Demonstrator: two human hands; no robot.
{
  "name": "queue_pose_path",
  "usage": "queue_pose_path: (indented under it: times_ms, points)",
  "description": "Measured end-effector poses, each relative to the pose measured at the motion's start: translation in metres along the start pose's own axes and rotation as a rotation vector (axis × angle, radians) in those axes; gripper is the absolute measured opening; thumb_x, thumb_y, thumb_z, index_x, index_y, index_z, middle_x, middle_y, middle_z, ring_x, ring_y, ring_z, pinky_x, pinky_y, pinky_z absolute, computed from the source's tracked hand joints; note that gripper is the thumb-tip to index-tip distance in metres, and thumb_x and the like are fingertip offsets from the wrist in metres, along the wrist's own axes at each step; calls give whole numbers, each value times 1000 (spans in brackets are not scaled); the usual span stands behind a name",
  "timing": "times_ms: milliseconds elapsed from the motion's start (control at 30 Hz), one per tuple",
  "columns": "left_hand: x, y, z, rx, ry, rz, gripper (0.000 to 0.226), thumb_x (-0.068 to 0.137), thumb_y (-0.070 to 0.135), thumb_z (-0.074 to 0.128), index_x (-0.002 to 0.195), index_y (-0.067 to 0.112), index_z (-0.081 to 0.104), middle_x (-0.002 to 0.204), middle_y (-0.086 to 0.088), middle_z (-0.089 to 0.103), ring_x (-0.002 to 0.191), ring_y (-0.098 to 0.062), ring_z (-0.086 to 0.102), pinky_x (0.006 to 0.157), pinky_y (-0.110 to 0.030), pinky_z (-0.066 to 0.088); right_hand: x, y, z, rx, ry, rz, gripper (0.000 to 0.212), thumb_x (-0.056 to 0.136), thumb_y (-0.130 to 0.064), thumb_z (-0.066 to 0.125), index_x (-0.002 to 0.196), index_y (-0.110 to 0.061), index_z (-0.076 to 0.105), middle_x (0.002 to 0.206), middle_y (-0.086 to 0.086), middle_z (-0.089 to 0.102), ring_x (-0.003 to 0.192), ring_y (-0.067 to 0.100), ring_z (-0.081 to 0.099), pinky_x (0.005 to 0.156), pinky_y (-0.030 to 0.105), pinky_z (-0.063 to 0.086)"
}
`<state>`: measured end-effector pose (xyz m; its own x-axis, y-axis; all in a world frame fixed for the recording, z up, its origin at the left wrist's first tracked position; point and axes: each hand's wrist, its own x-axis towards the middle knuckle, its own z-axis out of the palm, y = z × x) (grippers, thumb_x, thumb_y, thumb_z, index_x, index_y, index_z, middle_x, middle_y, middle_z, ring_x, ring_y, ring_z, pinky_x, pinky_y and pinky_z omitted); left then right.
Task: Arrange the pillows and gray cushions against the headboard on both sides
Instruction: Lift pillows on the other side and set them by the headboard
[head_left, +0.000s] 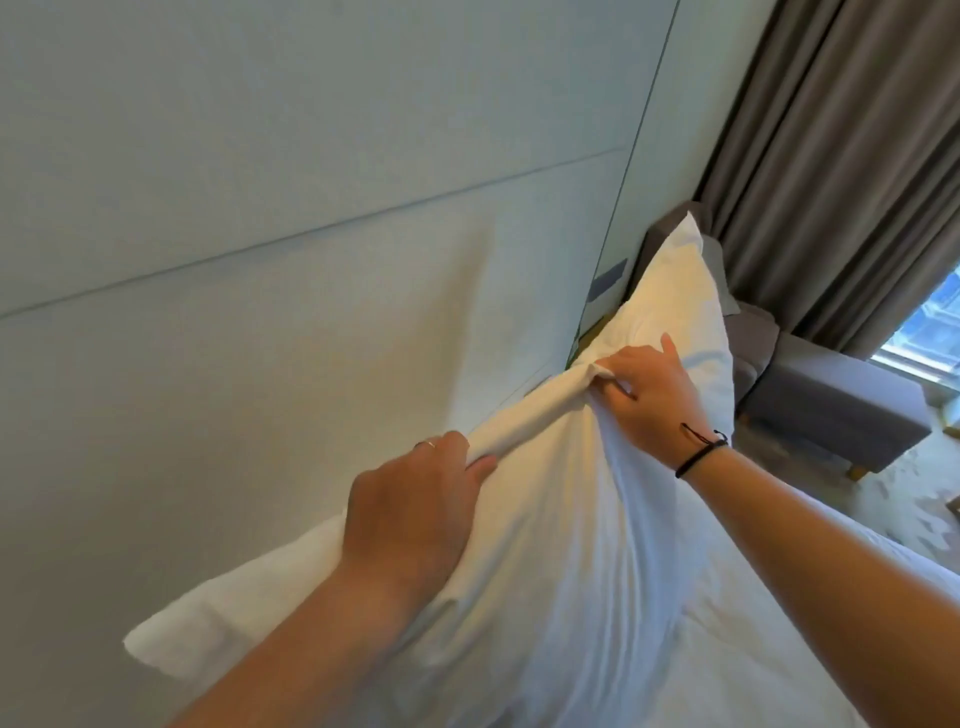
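A large white pillow stands on its edge against the pale padded headboard. My left hand grips the bunched top edge of this pillow. My right hand pinches the same edge further right. Behind it a second white pillow leans on the headboard, and a gray cushion peeks out behind that one. The lower parts of both pillows are hidden.
White bedding spreads at the lower right. A gray upholstered bench or sofa stands beyond the bed by the brown curtains and a window. Wall switches sit beside the headboard.
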<state>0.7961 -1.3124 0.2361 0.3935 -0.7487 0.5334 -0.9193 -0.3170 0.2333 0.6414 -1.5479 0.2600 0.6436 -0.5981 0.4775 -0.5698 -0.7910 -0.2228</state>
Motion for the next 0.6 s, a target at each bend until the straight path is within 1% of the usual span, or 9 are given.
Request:
queue_pose_path:
  times_ms: [67, 133, 200, 233, 267, 333, 433, 533, 600]
  points:
    - [47, -27, 16, 3, -88, -62, 35, 92, 62, 35, 76, 30, 38, 71, 4, 59, 65, -26, 61, 52, -32, 27, 56, 4, 18, -44, -23, 44, 19, 91, -26, 55, 83, -17, 70, 88, 5, 66, 96, 28, 57, 110, 56, 19]
    - [73, -58, 45, -7, -208, -114, 33, 91, 65, 35, 85, 33, 40, 85, 5, 63, 79, -25, 64, 57, -35, 32, 91, 13, 52, -56, -84, 177, 21, 96, -31, 52, 110, -25, 66, 117, 3, 62, 119, 26, 50, 110, 60, 20]
    - [68, -97, 79, 40, -368, -157, 40, 88, 70, 40, 105, 34, 46, 103, 6, 64, 94, -24, 64, 67, -37, 44, 92, 19, 101, -27, -235, 378, 46, 95, -41, 53, 139, -34, 44, 148, 0, 41, 139, 24, 33, 111, 62, 21]
    - [57, -118, 96, 75, -477, -183, 51, 86, 73, 41, 119, 34, 45, 113, 5, 64, 102, -24, 63, 76, -38, 49, 80, 20, 130, 23, -339, 459, 59, 93, -46, 54, 147, -35, 31, 156, 1, 29, 144, 24, 25, 112, 60, 21]
    - [42, -138, 112, 101, -585, -216, 62, 85, 75, 41, 130, 33, 40, 122, 4, 62, 109, -23, 62, 84, -39, 51, 63, 18, 160, 109, -447, 521, 71, 91, -51, 55, 151, -33, 20, 160, 2, 19, 147, 24, 16, 115, 57, 20]
    - [10, -170, 138, 75, -681, -293, 74, 83, 74, 46, 143, 34, 30, 130, 3, 61, 115, -23, 60, 90, -38, 51, 20, 6, 216, 338, -634, 633, 90, 88, -58, 58, 154, -28, 5, 164, 4, 5, 150, 25, 3, 119, 49, 16]
    - [-12, -191, 159, -31, -646, -343, 68, 88, 63, 48, 146, 38, 24, 122, 4, 64, 110, -21, 62, 80, -35, 51, -30, -22, 266, 567, -685, 800, 105, 78, -68, 61, 154, -32, -3, 164, 3, -5, 150, 24, -3, 118, 46, 14]
    - [-4, -196, 166, -95, -606, -380, 46, 94, 56, 42, 136, 35, 39, 119, 5, 64, 107, -21, 61, 73, -32, 46, -38, -36, 277, 636, -580, 867, 105, 74, -69, 62, 152, -38, -2, 164, -1, -5, 150, 24, 0, 116, 47, 18]
    - [5, -195, 165, -108, -609, -347, 35, 97, 56, 38, 117, 31, 52, 110, 4, 67, 97, -20, 63, 66, -31, 44, -31, -36, 275, 655, -563, 887, 107, 73, -68, 65, 153, -38, 1, 163, -1, -2, 149, 25, 6, 116, 46, 21]
